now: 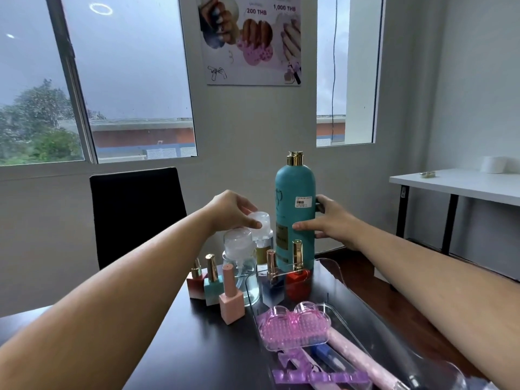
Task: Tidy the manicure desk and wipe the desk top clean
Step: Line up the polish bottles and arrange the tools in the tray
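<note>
My right hand (327, 220) grips the tall teal bottle (295, 209) with a gold cap, which stands upright at the far edge of the dark desk (202, 342). My left hand (233, 211) pinches the frosted cap of a small clear bottle (261, 235) just left of the teal one. In front of that stands a clear pump dispenser (242, 266). Three nail polish bottles, red (195, 280), teal (212, 285) and pink (230, 296), stand in a row to its left. A clear tray (363, 313) holds a blue polish (271, 285), a red polish (298, 282), a pink brush (295, 325) and purple toe separators (318, 375).
A black chair (135, 215) stands behind the desk on the left. A white table (455, 184) with a white roll (492, 164) is at the right. Windows and a nail poster (250, 38) fill the wall behind.
</note>
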